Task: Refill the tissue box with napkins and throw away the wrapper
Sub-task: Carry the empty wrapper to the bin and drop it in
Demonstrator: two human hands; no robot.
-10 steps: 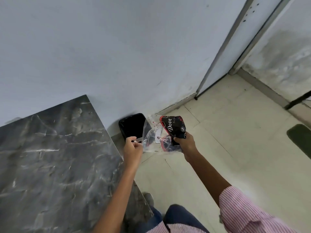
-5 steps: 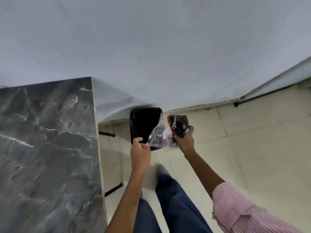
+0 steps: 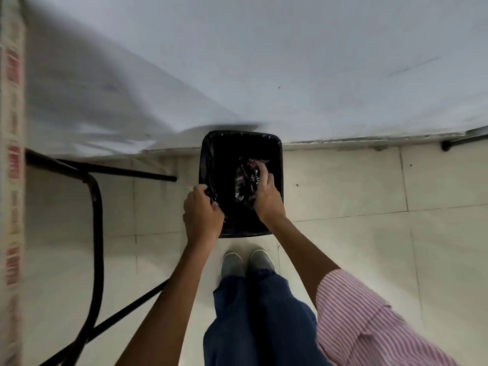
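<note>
Pale tiled floor (image 3: 343,186); right hand (image 3: 266,199) gripping crumpled clear-and-black plastic wrapper (image 3: 247,178) inside black lined rectangular bin (image 3: 277,143), left hand (image 3: 202,215) pinching liner edge; springy film could unfurl, snag rim

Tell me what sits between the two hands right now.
In the head view, the bin's dark opening separates the left hand, at its rim, from the right hand gripping the wrapper.

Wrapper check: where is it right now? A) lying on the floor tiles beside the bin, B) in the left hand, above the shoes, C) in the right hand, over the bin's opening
C: the right hand grips the crumpled wrapper over the open black bin, while the left hand grips the bin's near-left edge.
</note>
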